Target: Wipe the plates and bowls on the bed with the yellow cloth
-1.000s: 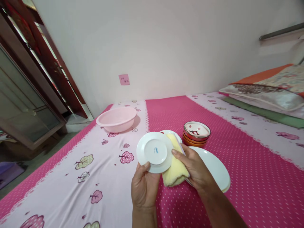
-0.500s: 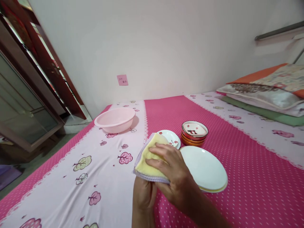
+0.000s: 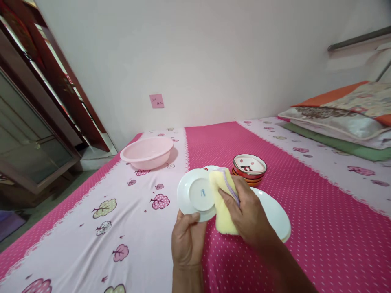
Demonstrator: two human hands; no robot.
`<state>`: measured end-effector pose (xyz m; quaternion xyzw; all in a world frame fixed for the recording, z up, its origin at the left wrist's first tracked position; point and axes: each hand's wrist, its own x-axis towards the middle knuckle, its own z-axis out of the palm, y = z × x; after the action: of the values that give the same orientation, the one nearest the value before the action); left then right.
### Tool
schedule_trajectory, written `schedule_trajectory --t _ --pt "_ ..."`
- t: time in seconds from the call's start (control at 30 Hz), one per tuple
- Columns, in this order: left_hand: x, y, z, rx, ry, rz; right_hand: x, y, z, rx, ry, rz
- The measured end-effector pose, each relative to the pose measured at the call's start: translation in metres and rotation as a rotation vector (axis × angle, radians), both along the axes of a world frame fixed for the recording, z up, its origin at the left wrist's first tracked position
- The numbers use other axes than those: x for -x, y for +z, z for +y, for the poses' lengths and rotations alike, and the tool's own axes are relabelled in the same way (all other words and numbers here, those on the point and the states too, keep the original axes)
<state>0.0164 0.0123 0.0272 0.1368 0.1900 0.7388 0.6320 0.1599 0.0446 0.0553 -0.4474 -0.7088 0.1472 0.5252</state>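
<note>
My left hand [image 3: 188,236] grips a small white plate [image 3: 187,191] by its lower rim, thumb on the side facing me. The plate's underside, with a blue mark inside the foot ring, is turned toward me. In my right hand [image 3: 249,205] is a yellow cloth [image 3: 224,211] with a purple edge, which meets the plate's right rim. Behind them, another small plate [image 3: 210,167] with red flowers lies mostly hidden. A stack of red and orange bowls [image 3: 249,169] stands just beyond my right hand. Larger white plates [image 3: 276,211] lie partly covered by that hand.
A pink basin [image 3: 148,152] rests at the back left of the pink and white patterned bedspread [image 3: 137,228]. Folded pillows and bedding [image 3: 345,116] are piled at the far right. A pink note [image 3: 157,101] is stuck to the wall behind.
The small plate, hidden behind the cloth before, now shows its underside. My right hand and the cloth have shifted right, off the plate's middle to its edge.
</note>
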Motion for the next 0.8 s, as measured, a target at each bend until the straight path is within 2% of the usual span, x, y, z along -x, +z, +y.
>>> schedule_trajectory --t 0.13,0.27,0.4,0.6,0.7,0.8 --pt "0.003 0.001 0.005 -0.028 -0.018 -0.157 0.007 0.0 -0.002 0.028 0.051 -0.08" --pt "0.004 0.004 0.009 -0.078 -0.024 -0.201 0.011 0.003 -0.006 0.03 0.129 -0.201" --pt "0.004 0.005 0.012 -0.028 0.029 -0.224 0.012 0.006 -0.01 0.074 0.203 -0.266" --pt "0.005 0.008 0.013 0.085 0.131 -0.204 0.014 0.003 -0.013 -0.01 0.312 -0.31" --pt "0.005 0.006 0.012 0.13 0.113 -0.208 0.016 0.0 -0.013 -0.06 0.347 -0.319" --pt "0.002 0.006 0.011 0.157 0.03 -0.24 0.02 0.0 -0.015 -0.157 0.342 -0.318"
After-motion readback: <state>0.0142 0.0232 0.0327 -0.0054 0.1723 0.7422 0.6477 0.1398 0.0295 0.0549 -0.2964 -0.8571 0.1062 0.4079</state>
